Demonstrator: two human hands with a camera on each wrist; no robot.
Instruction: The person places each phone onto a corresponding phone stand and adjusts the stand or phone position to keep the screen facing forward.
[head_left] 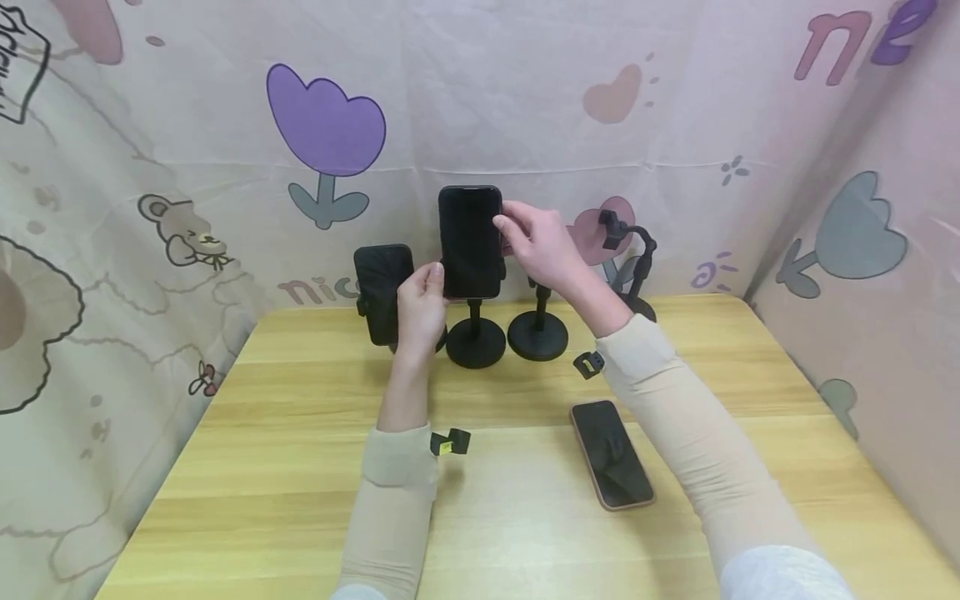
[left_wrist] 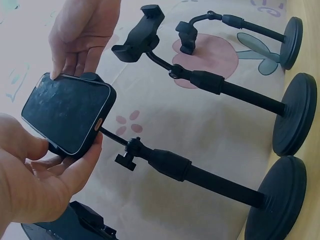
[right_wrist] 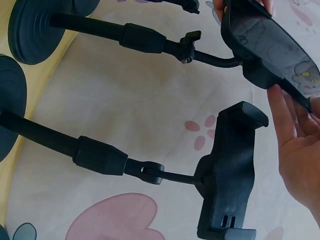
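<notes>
A black smartphone [head_left: 471,242] sits upright in the clamp of a black phone stand [head_left: 476,343], screen toward me. My left hand [head_left: 422,312] grips its lower left edge, thumb at the front and fingers reaching behind. At the upper right edge, my right hand [head_left: 540,246] pinches the phone between thumb and fingers. In the left wrist view, a clamp jaw shows at each long side of the phone [left_wrist: 67,115], next to both hands. The right wrist view shows the stand's bent neck meeting the back of the clamp [right_wrist: 260,72].
Left of it, a second phone [head_left: 382,292] stands in another holder, partly behind my left hand. To the right are two stands with bare clamps, one nearer [head_left: 538,336] and one farther right [head_left: 643,258]. A pink-cased phone [head_left: 611,454] lies on the wooden table [head_left: 300,500].
</notes>
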